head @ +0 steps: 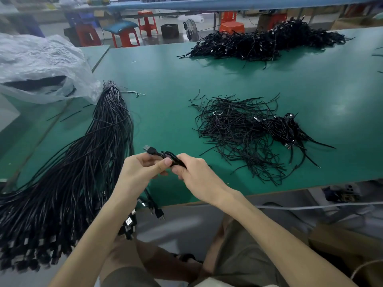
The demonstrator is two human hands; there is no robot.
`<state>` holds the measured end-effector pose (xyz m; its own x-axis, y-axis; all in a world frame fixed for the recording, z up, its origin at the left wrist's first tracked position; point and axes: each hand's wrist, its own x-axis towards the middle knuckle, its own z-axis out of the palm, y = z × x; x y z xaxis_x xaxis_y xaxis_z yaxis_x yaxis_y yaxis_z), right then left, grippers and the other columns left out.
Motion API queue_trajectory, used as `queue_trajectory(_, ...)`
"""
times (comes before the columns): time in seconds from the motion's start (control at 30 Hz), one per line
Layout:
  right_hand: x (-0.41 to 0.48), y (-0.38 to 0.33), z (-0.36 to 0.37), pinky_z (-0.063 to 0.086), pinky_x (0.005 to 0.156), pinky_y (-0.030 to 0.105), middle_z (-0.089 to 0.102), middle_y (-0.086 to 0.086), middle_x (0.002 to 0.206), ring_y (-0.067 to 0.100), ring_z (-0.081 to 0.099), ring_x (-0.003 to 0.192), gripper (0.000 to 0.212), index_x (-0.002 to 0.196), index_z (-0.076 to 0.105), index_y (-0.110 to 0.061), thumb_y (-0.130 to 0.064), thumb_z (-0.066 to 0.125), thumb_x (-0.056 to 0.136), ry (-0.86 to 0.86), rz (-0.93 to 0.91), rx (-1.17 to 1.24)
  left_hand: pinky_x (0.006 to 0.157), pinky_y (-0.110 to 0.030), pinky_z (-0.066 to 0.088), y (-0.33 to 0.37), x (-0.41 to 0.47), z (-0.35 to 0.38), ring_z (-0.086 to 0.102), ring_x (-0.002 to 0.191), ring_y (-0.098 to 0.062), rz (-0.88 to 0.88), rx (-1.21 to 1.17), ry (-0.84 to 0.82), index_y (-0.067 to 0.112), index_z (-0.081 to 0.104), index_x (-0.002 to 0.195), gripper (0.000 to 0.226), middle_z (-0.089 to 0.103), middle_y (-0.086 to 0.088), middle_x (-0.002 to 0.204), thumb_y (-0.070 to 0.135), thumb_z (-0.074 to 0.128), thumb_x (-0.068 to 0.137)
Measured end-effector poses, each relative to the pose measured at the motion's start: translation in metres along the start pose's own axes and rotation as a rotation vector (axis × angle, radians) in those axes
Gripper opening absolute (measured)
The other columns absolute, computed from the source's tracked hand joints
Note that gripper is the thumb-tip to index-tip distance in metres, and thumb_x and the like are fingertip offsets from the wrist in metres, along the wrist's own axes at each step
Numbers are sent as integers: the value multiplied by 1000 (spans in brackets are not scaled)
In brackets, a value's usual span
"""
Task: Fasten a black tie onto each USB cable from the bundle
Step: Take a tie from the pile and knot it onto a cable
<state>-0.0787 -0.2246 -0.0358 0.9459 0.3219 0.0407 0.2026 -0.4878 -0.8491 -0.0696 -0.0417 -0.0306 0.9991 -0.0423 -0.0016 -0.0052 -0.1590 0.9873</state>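
hands point(165, 168) grip USB cable point(163, 155) | bundle point(83, 162) left

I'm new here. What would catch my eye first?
The thick bundle of black USB cables sprawling across the left of the green table and over its near edge grabs you first. Right in front, the left hand and right hand both grip one USB cable, its plug poking out to the left. To the right lies a tangled pile of black ties, with a bigger black heap at the far edge.
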Motion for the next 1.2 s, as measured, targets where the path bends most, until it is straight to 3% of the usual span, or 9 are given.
queue_trajectory(0.13, -4, 2, -1, 45, 67, 41, 58, 1, 91, 23, 54, 75, 17, 105, 55, -13, -25, 42, 110, -2, -67, -273, 62, -16, 53, 2, 6, -5, 76, 72, -17, -68, 163, -51, 7, 69, 102, 52, 80, 3, 85, 49, 78, 72)
queue_trajectory(0.3, -1, 4, -8, 45, 71, 42, 62, 5, 103, 20, 54, 82, 12, 108, 54, -12, -17, 44, 110, 15, -90, -383, 77, -41, 59, 1, 13, -10, 75, 77, -19, -24, 327, 53, 16, 61, 113, 52, 74, -4, 98, 51, 78, 78)
queue_trajectory(0.43, 3, 4, -14, 49, 80, 44, 64, 2, 112, 21, 62, 98, 15, 110, 54, -11, -1, 44, 105, -30, -96, -458, 80, -22, 44, 2, 22, -16, 60, 90, -8, 226, 738, -145, 23, 72, 112, 24, 60, 3, 102, 40, 59, 99)
queue_trajectory(0.53, 9, 1, -17, 49, 78, 46, 59, 4, 105, 32, 61, 94, 24, 109, 52, -11, 7, 40, 99, -60, -117, -562, 81, -31, 48, 4, 27, -7, 61, 89, -12, 167, 865, -361, 17, 69, 116, 45, 66, 3, 99, 51, 41, 102)
queue_trajectory(0.63, 14, -2, -20, 46, 71, 44, 50, 2, 93, 31, 54, 80, 27, 104, 49, -12, 11, 40, 94, -65, -162, -617, 82, -44, 52, 3, 26, 8, 63, 87, -24, 126, 936, -412, 19, 56, 106, 54, 67, -1, 95, 62, 24, 100)
queue_trajectory(0.87, 31, 12, -34, 44, 88, 37, 63, 2, 104, 23, 57, 102, 9, 108, 59, -13, -11, 50, 106, 74, -258, -700, 66, -49, 47, -9, 36, 26, 53, 63, -34, 219, 878, -284, 19, 41, 88, 44, 59, -11, 72, 51, 18, 108)
queue_trajectory(1.0, 41, 23, -45, 34, 105, 36, 65, 1, 120, 22, 56, 115, 33, 126, 62, -14, -33, 63, 98, 311, -317, -804, 58, -40, 32, -19, 46, 32, 36, 60, -21, 211, 644, -114, 15, 38, 78, 46, 46, -4, 67, 45, 25, 110)
queue_trajectory(1.13, 48, 36, -76, 29, 110, 37, 52, 8, 133, 24, 44, 125, 47, 135, 52, -9, -24, 71, 94, 711, -140, -669, 44, -26, 22, -28, 57, 25, 24, 49, -14, 3, 187, 9, 18, 35, 75, 42, 30, 8, 59, 34, 29, 113)
queue_trajectory(1.2, 55, 47, -92, 31, 107, 36, 49, 11, 134, 26, 43, 125, 49, 134, 50, -6, -26, 71, 94, 782, 65, -534, 39, -21, 18, -28, 58, 20, 20, 45, -11, -73, 45, 9, 20, 35, 75, 42, 25, 10, 58, 37, 30, 113)
